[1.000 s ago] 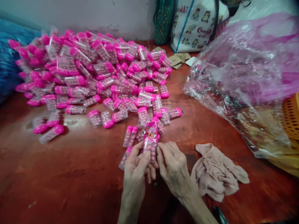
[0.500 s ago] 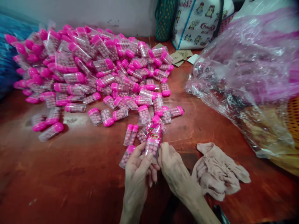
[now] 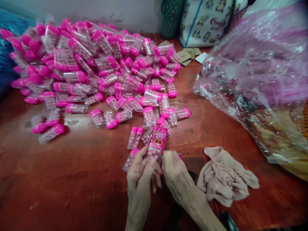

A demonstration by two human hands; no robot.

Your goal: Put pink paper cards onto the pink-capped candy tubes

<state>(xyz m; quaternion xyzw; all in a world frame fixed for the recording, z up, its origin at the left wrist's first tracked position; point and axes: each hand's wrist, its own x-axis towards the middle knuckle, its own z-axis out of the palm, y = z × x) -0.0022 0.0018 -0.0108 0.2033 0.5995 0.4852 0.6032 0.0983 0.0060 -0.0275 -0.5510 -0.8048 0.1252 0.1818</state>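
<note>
A clear container of pink balls (image 3: 154,154), its upper part covered by a printed pink sleeve (image 3: 158,136), is held between the thumb and fingers of my left hand (image 3: 141,171). My right hand (image 3: 176,170) is closed against the container's right side; what its fingers grip is hidden, though a bit of pink shows just beyond the knuckles. Beside my left hand lies a pink-capped container (image 3: 131,160), and a pair of slim tubes (image 3: 135,138) rests just above it. Behind them spreads a large pile of pink-capped containers (image 3: 96,67).
A crumpled beige cloth (image 3: 226,176) lies right of my right hand on the red-brown table (image 3: 84,179). Clear and pink plastic bags (image 3: 252,77) fill the right side. Cardboard pieces (image 3: 186,56), a white printed bag (image 3: 204,24) and a green dotted bag (image 3: 170,19) are at the back.
The printed sleeve shows more of its face and the container is tilted slightly differently. A bit of pink now shows beyond my right hand. The camera view has shifted a little.
</note>
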